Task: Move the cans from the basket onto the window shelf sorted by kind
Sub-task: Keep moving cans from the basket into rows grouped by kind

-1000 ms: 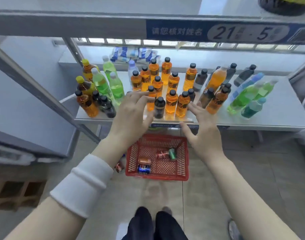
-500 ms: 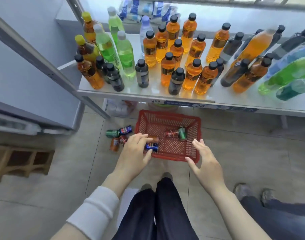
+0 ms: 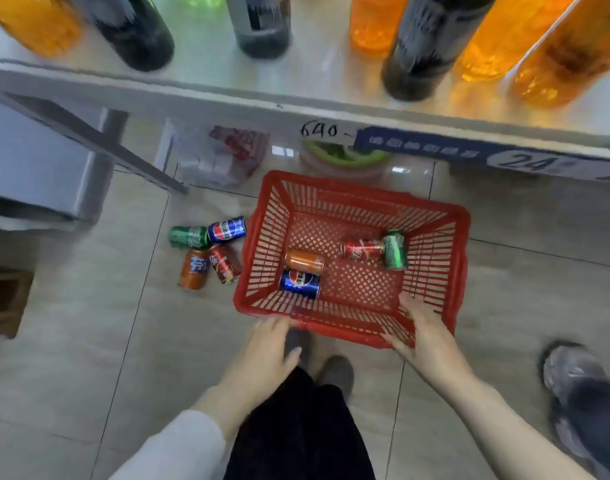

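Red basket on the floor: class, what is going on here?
A person leans over the red basket, left hand and right hand open at its near rim, holding nothing. Inside lie an orange can, blue can, red can and green can. Four floor cans lie to its left. None is on the shelf.

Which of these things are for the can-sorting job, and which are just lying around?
For the job:
red basket
orange can, blue can, red can and green can inside it
shelf

Just lying about:
four floor cans left of the basket
bottles on the shelf
plastic bag and green-lidded tub under it
grey shoe
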`<state>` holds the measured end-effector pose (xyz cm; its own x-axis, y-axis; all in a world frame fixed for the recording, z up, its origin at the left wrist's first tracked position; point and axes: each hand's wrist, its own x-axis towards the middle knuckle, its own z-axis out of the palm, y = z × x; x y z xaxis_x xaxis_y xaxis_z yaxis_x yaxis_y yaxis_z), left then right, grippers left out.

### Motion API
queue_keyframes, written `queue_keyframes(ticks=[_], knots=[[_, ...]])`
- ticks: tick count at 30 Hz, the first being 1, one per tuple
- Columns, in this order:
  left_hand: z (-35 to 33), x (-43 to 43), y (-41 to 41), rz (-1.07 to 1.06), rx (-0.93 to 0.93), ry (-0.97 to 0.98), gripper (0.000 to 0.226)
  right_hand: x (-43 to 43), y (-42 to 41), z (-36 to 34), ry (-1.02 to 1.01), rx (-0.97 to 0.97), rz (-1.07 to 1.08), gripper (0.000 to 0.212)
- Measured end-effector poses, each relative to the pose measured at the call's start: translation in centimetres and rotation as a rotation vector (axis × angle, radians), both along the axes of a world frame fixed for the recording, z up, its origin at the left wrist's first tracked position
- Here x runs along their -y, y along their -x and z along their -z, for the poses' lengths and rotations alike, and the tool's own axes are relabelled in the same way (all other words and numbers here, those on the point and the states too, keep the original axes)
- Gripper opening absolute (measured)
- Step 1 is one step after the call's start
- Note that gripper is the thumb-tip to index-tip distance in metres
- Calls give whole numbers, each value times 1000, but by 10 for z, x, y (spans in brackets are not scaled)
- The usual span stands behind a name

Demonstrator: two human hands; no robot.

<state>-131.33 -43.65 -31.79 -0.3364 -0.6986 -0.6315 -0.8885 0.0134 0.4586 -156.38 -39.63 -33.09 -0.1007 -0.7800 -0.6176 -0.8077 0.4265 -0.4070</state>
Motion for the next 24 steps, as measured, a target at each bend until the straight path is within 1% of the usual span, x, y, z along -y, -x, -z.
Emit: queue_keyframes(ticks=[3,6,9,12,15,18,20,22,24], knots=[[82,34,9,125,81,44,46,30,10,82,-7,-33,-90,74],[156,71,22,174,147,59,48,62,15,155,-29,-97,-189,74],[221,102,36,257,222,95,50,93,20,223,-33,-190,-282,77],[275,121,43,358,247,116,53,115,24,276,-21,-256,-373,82],[312,132,42,435,268,127,59,127,27,309,20,-291,-429,89],[331,138,42,477,258,85,61,135,30,324,48,-286,-408,93],[335,140,45,434,218,53,56,139,32,329,90,-281,-408,93],[339,143,45,332,149,60,50,143,33,332,120,-281,-415,91],[340,145,42,280,95,67,53,146,34,333,110,-285,-417,92]])
